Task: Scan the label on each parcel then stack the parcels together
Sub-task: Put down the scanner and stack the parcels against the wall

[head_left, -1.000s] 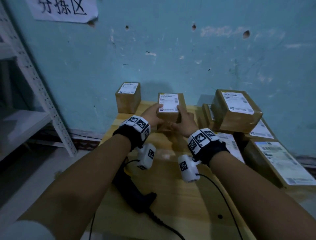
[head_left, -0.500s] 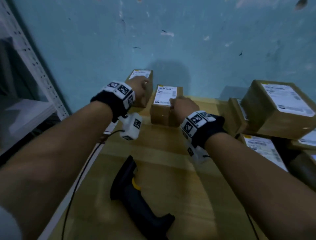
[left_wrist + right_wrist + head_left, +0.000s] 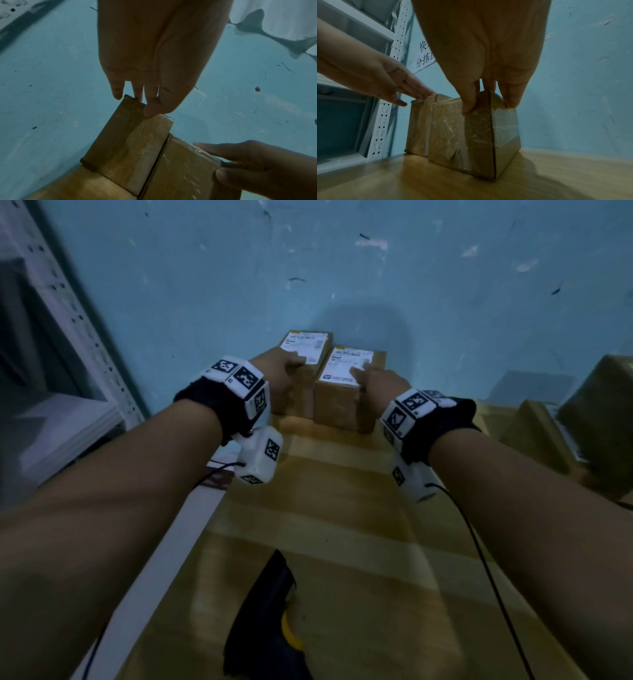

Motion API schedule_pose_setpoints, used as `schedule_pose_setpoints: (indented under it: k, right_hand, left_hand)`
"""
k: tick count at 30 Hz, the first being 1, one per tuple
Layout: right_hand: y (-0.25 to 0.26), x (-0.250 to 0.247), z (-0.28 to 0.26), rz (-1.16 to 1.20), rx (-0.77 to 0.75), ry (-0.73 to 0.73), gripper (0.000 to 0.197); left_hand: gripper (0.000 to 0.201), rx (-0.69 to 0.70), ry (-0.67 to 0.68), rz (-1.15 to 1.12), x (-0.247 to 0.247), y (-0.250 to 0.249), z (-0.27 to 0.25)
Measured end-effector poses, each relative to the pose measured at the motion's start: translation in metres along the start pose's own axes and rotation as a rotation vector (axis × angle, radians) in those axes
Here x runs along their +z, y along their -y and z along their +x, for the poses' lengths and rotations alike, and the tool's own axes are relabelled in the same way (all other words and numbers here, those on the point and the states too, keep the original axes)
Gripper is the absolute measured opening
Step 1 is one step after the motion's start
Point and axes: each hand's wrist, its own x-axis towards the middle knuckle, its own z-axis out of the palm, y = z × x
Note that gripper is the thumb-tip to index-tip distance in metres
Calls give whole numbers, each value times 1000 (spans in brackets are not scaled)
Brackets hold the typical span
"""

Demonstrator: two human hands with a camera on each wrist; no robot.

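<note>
Two small brown parcels with white labels on top stand side by side at the far end of the wooden table (image 3: 342, 525), close to the blue wall. My left hand (image 3: 291, 364) lays straight fingers on the top near edge of the left parcel (image 3: 305, 350). My right hand (image 3: 363, 378) pinches the near right top corner of the right parcel (image 3: 342, 405), thumb on the front face. The right wrist view shows that pinch (image 3: 488, 105) on the right parcel (image 3: 462, 135), which touches the left parcel (image 3: 418, 128). In the left wrist view my left fingertips (image 3: 118, 96) touch the left parcel (image 3: 126, 135).
A black and yellow handheld scanner (image 3: 270, 628) lies on the near part of the table. More brown parcels (image 3: 596, 419) are piled at the right edge. A white metal shelf rack (image 3: 68, 337) stands left of the table. Wrist-camera cables trail over the tabletop.
Both hands held the right parcel a second ago. My left hand has since moved onto the left parcel, and the right parcel has been slid back until it stands against it.
</note>
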Motion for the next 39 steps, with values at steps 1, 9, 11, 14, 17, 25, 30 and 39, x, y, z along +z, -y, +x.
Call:
schedule_pose_setpoints:
  k: [1,9,11,14,17,25,30,39]
  right_hand:
    - [-2,0,2,1,0,-11,56]
    - [-9,0,7,15,-16,-20,54]
    - [-7,4,7,1,2,9,62]
    - [-2,6,-5,-26,60,-22,71]
    - [7,-9,-28,28,81,-134,71]
    - [-26,-92,-137,126,253,-291,69]
    - [-88,-134,-220,213,445,-300,63]
    - [-177,-123,-290,592,778,-259,75]
  left_hand:
    - [56,3,-2,-2,1,1,0]
    - [55,2,-25,26,6,-1,4]
    - [48,6,-9,63,4,-6,6]
    - [27,23,-9,74,-6,-21,0]
    - [48,73,-25,37,-16,-36,-7]
    - [45,168,-52,-443,-38,-136,-65]
    - [37,219,117,-711,-17,-220,-111]
    - [50,254,320,-605,35,-316,-141]
